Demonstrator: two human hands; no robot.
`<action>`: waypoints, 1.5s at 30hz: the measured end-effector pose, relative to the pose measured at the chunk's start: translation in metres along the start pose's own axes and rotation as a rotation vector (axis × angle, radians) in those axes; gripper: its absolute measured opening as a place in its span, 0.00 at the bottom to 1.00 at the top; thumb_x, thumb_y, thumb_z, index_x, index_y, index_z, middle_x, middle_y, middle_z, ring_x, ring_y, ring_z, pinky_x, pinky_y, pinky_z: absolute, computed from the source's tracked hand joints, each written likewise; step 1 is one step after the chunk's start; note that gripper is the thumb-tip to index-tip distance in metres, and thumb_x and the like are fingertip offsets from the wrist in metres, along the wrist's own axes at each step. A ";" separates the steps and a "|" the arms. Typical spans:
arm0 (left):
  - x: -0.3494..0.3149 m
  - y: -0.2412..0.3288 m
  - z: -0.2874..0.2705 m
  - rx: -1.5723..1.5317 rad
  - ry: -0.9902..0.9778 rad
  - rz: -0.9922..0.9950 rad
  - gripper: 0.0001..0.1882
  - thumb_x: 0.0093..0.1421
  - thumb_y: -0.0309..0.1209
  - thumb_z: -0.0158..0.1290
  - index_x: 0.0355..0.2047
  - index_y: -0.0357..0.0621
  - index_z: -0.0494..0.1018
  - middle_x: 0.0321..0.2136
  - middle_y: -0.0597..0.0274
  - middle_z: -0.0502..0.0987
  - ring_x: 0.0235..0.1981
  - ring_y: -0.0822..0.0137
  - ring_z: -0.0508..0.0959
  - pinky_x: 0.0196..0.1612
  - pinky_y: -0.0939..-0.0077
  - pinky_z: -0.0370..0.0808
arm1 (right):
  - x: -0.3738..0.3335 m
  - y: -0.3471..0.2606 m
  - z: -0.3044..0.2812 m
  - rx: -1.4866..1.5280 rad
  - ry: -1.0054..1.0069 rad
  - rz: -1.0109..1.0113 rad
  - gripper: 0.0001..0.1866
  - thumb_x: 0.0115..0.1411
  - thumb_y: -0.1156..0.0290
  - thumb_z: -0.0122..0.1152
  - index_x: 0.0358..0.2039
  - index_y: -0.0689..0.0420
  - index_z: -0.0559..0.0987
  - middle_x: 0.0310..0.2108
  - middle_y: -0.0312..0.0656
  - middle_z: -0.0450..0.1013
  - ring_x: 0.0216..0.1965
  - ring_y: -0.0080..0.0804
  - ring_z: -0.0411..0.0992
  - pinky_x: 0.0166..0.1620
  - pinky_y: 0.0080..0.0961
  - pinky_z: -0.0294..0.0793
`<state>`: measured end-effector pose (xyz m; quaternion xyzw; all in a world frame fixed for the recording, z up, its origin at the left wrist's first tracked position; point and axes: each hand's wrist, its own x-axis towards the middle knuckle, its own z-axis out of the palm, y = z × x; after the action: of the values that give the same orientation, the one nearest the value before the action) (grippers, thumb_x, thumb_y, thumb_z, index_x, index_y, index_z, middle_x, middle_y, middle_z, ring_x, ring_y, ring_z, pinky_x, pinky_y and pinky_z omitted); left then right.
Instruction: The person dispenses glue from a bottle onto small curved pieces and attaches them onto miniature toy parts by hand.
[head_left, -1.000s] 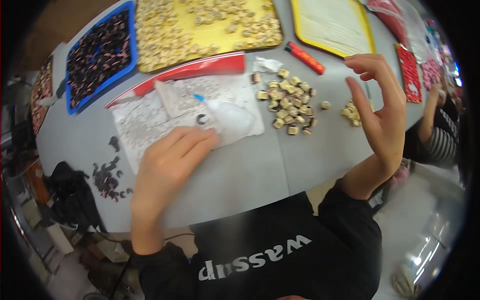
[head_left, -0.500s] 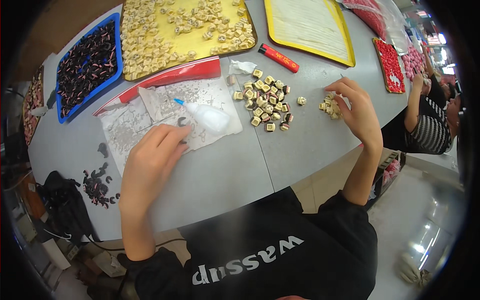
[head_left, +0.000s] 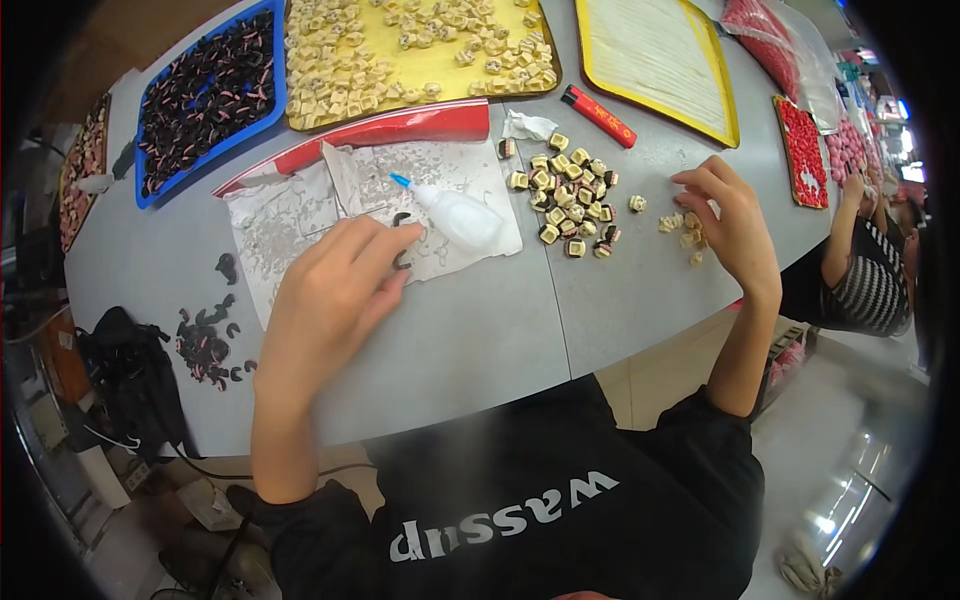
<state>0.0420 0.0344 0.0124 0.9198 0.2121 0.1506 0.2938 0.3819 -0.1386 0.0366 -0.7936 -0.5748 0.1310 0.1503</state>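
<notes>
My left hand (head_left: 335, 290) hovers over a white sheet of paper (head_left: 265, 240), with its fingers bent and thumb apart. Between and beside its fingertips lie black curved pieces (head_left: 402, 218). A translucent squeeze bottle with a blue tip (head_left: 465, 220) rests on the paper just beyond. My right hand (head_left: 735, 225) is half curled, thumb and forefinger apart, over a few small cream block-shaped pieces (head_left: 688, 238); nothing shows in its grasp. Left of it, a heap of cream blocks (head_left: 565, 195), several joined to black-and-pink parts, lies on the grey table, with one loose block (head_left: 637, 203) between.
Along the back stand a blue tray of black-and-pink pieces (head_left: 280, 60), a yellow tray of cream blocks (head_left: 425, 65) and a yellow-rimmed tray with a white lining (head_left: 655, 60). A red tube-like item (head_left: 600, 117) and crumpled tissue (head_left: 530, 125) lie nearby. Black pieces (head_left: 210, 345) are scattered left. Another person (head_left: 865, 260) works at right.
The whole view has shifted slightly, carrying the table right and up. The cream pieces under my right hand lie more spread out. My left hand stays near the black curved pieces.
</notes>
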 end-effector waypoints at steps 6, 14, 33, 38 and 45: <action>0.001 0.002 0.000 0.038 0.030 0.066 0.20 0.46 0.19 0.58 0.42 0.40 0.72 0.29 0.58 0.69 0.33 0.58 0.73 0.34 0.66 0.72 | -0.004 0.000 -0.008 -0.060 -0.059 -0.089 0.10 0.52 0.84 0.57 0.36 0.62 0.75 0.32 0.45 0.69 0.36 0.43 0.70 0.41 0.32 0.70; 0.004 0.004 0.005 0.015 0.124 0.160 0.20 0.43 0.19 0.60 0.40 0.40 0.74 0.29 0.59 0.72 0.31 0.60 0.75 0.31 0.69 0.73 | 0.012 -0.001 0.003 0.055 -0.001 -0.029 0.09 0.51 0.85 0.58 0.34 0.62 0.76 0.32 0.45 0.69 0.36 0.39 0.71 0.39 0.31 0.71; 0.005 0.005 0.014 -0.095 0.297 0.236 0.21 0.39 0.17 0.63 0.37 0.39 0.75 0.31 0.59 0.74 0.36 0.57 0.77 0.35 0.70 0.75 | 0.025 -0.043 0.006 0.401 0.141 -0.295 0.12 0.54 0.88 0.56 0.40 0.65 0.78 0.32 0.43 0.73 0.34 0.27 0.74 0.36 0.19 0.74; 0.004 0.008 0.019 -0.206 0.472 0.210 0.24 0.38 0.17 0.65 0.39 0.38 0.75 0.32 0.57 0.76 0.37 0.57 0.78 0.36 0.70 0.76 | 0.040 -0.086 0.025 0.877 0.031 -0.446 0.12 0.55 0.88 0.55 0.41 0.70 0.77 0.38 0.47 0.72 0.34 0.28 0.75 0.36 0.20 0.79; -0.001 0.004 0.013 -0.110 0.493 0.226 0.28 0.39 0.16 0.66 0.42 0.39 0.70 0.33 0.54 0.79 0.42 0.53 0.77 0.43 0.65 0.75 | 0.052 -0.123 0.055 1.006 -0.224 -0.552 0.13 0.53 0.88 0.58 0.39 0.66 0.79 0.36 0.43 0.72 0.33 0.27 0.75 0.34 0.18 0.79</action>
<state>0.0476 0.0255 0.0047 0.8559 0.1648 0.4129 0.2642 0.2692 -0.0485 0.0316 -0.4270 -0.6397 0.4269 0.4757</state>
